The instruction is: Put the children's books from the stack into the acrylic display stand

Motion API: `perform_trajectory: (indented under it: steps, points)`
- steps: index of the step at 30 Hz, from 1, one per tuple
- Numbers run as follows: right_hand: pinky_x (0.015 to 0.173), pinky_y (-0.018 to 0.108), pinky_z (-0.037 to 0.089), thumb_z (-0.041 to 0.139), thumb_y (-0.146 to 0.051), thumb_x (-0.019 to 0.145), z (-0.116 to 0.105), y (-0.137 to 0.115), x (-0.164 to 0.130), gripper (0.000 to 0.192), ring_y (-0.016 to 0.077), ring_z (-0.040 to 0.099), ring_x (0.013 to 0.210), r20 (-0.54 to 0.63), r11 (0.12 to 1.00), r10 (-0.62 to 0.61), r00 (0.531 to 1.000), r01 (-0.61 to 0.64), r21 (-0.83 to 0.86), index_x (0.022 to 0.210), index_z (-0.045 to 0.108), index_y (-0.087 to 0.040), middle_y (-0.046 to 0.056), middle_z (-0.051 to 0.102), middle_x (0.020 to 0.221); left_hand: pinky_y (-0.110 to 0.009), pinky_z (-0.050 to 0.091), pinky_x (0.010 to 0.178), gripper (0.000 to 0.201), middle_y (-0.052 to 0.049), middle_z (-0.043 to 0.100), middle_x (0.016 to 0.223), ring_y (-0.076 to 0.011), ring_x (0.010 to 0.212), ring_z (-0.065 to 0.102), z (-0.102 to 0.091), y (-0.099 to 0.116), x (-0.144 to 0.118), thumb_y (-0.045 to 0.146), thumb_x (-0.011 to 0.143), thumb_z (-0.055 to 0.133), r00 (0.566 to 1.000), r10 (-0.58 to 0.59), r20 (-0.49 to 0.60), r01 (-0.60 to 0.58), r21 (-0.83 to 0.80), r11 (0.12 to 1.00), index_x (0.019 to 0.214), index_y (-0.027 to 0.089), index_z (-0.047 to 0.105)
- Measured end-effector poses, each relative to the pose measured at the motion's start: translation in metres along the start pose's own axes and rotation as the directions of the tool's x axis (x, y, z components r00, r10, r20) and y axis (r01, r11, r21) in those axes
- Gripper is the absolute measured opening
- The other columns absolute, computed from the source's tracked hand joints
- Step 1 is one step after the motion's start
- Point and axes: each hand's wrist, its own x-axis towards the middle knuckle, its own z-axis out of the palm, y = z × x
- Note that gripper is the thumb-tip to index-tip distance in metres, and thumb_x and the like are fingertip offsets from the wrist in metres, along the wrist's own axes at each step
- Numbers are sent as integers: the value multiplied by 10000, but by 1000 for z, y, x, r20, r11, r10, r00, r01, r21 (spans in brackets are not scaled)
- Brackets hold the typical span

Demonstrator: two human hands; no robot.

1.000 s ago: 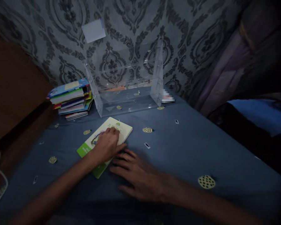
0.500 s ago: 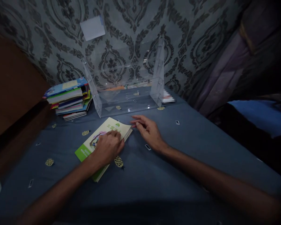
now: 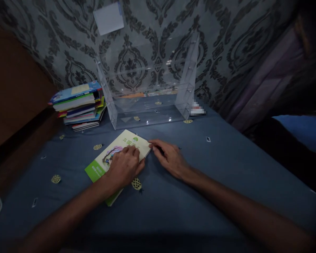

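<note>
A thin book (image 3: 113, 154) with a pale cover and a green band lies flat on the blue patterned bedsheet (image 3: 213, 175). My left hand (image 3: 125, 167) rests palm down on the book's near half, fingers curled over its right edge. My right hand (image 3: 170, 158) lies beside the book, its fingertips touching the book's far right corner. Neither hand has lifted the book off the sheet.
A clear acrylic shelf (image 3: 147, 91) stands against the patterned wall. A stack of colourful books (image 3: 77, 105) sits to its left. A wooden headboard (image 3: 13, 98) runs along the left. A white note (image 3: 107, 17) sticks on the wall. Dark curtains hang at right.
My right hand swept from near the book's lower edge up to its far right corner and now touches it. My left hand stayed on the book. The view shifted slightly.
</note>
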Motion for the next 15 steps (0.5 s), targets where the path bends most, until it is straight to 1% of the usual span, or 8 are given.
perform_trajectory:
  steps: [4, 8, 10, 13, 15]
  points:
    - [830, 419, 563, 413, -263, 971, 1, 1, -2, 334, 250, 706, 917, 9, 997, -50, 999, 50, -59, 1169, 679, -225, 84, 748, 1017, -410, 558, 784, 269, -117, 713, 1008, -285, 970, 669, 3, -16, 0, 346, 1001, 487, 1000, -9, -23, 7, -83, 997, 954, 148, 663]
    - [762, 406, 564, 435, -266, 961, 1, 2, 2, 328, 238, 686, 821, 58, 991, -77, 995, 83, -106, 1189, 660, -198, 94, 724, 968, -449, 529, 928, 235, -128, 681, 1185, -295, 1147, 605, 9, -36, -1, 315, 986, 529, 995, -45, -85, 35, -118, 992, 1114, 154, 643]
    - [779, 410, 560, 433, -261, 962, 2, 2, 8, 345, 246, 681, 855, 101, 988, -73, 992, 86, -127, 1228, 636, -175, 115, 711, 1009, -454, 529, 930, 246, -133, 667, 1212, -304, 1167, 593, 10, -41, 0, 319, 986, 530, 994, -78, -73, 70, -96, 993, 1129, 150, 638]
    - [857, 438, 547, 432, -227, 958, 6, 1, 22, 362, 257, 673, 925, 156, 987, -62, 986, 84, -134, 1266, 609, -160, 133, 699, 1063, -455, 543, 881, 250, -139, 679, 1148, -319, 1116, 615, 7, -42, 1, 337, 989, 523, 991, -130, -36, 128, -46, 991, 1088, 143, 647]
    - [900, 460, 535, 437, -221, 958, 12, 3, 30, 362, 267, 665, 975, 165, 987, -73, 984, 95, -132, 1274, 602, -162, 136, 696, 1092, -450, 545, 868, 261, -146, 685, 1118, -320, 1094, 623, 6, -42, 2, 350, 993, 513, 986, -163, -31, 162, -16, 987, 1075, 141, 647]
